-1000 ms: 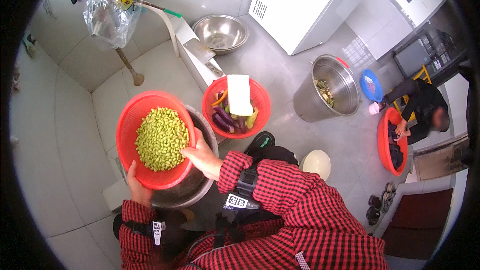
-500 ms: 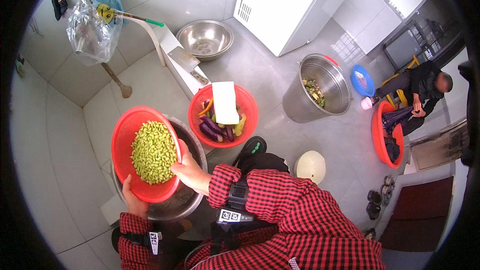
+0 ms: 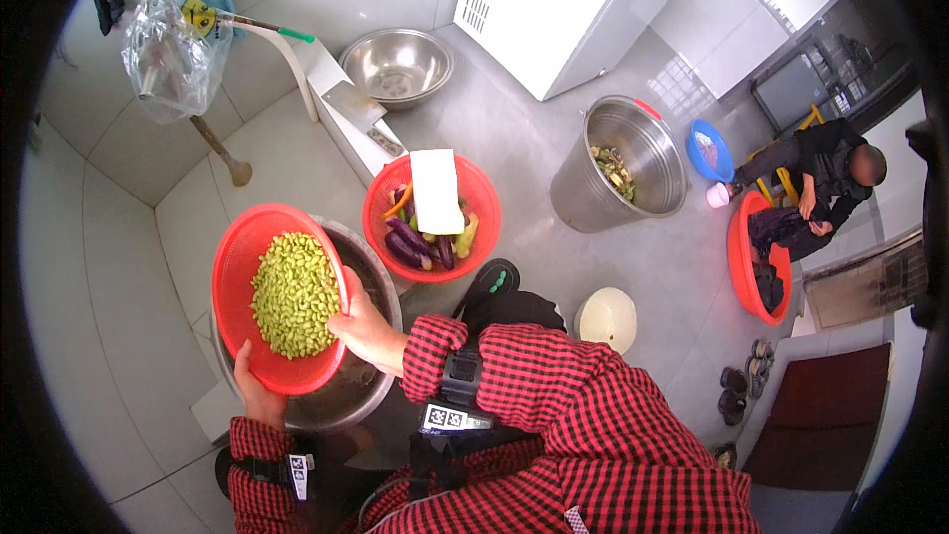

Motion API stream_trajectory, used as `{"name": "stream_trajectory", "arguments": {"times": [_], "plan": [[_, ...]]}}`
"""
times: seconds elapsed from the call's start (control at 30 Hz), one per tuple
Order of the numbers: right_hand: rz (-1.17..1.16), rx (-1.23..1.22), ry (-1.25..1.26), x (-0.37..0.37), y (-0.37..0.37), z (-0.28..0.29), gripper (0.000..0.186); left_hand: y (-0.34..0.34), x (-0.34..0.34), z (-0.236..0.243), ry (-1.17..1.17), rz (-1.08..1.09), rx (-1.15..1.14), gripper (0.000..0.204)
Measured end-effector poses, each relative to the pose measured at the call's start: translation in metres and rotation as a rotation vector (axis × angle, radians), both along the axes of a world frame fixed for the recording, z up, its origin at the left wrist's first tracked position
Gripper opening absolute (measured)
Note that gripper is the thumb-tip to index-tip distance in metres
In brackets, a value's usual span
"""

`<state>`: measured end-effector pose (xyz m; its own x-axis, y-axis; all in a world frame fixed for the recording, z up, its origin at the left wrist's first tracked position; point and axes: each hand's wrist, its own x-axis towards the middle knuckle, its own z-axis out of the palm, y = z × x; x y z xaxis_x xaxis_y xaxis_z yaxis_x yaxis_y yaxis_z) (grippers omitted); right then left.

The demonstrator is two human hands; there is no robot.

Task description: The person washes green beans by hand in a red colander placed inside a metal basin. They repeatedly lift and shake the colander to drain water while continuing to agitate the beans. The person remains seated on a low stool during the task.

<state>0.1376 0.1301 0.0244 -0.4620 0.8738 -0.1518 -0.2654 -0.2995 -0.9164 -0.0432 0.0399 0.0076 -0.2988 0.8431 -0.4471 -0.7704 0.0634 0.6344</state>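
Both my hands hold a red plastic colander (image 3: 234,277), tilted toward me, with a heap of green shelled beans (image 3: 294,297) inside. My left hand (image 3: 259,388) grips its near lower rim. On the right rim my right hand (image 3: 368,332) is closed, thumb over the edge. Below the colander stands a wide metal basin (image 3: 374,381), partly hidden by it. Just beyond, to the right, a second red colander (image 3: 484,200) holds purple eggplants (image 3: 407,245), a yellow-green pepper (image 3: 466,235) and a white block-shaped item (image 3: 436,190).
A cleaver (image 3: 353,106) lies on a white ledge by a steel bowl (image 3: 397,66). A metal bucket (image 3: 583,188) holds scraps; a cream bowl (image 3: 607,319) sits nearer. At right, another person (image 3: 835,173) sits at a red tub (image 3: 741,267) with dark cloth. A white appliance (image 3: 554,10) stands behind.
The whole view has shifted slightly, so things appear a little farther left and up. My hands keep the same hold on the colander. The seated person's hands have moved.
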Motion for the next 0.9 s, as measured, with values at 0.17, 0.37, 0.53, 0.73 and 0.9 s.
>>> {"name": "stream_trajectory", "arguments": {"times": [0.17, 0.37, 0.53, 0.73, 0.9], "plan": [[-0.015, -0.004, -0.05, -0.0012, 0.0003, -0.0032, 0.068, 0.0009, -0.0011, -0.0008, -0.024, -0.026, -0.002, 0.049], [-0.012, -0.051, -0.109, -0.0018, 0.0019, -0.0011, 0.068, -0.0016, -0.0013, 0.001, -0.033, -0.042, -0.019, 0.049], [0.008, -0.047, -0.012, -0.0004, 0.0031, 0.0029, 0.069, -0.0007, -0.0041, -0.0044, -0.05, -0.031, -0.017, 0.048], [0.023, -0.078, -0.012, -0.0026, 0.0034, -0.0024, 0.069, -0.0019, -0.0031, -0.0035, -0.092, -0.025, -0.02, 0.048], [0.003, -0.057, -0.121, -0.003, 0.003, -0.0006, 0.068, -0.0016, -0.0022, -0.0056, -0.047, -0.01, -0.01, 0.048]]}}
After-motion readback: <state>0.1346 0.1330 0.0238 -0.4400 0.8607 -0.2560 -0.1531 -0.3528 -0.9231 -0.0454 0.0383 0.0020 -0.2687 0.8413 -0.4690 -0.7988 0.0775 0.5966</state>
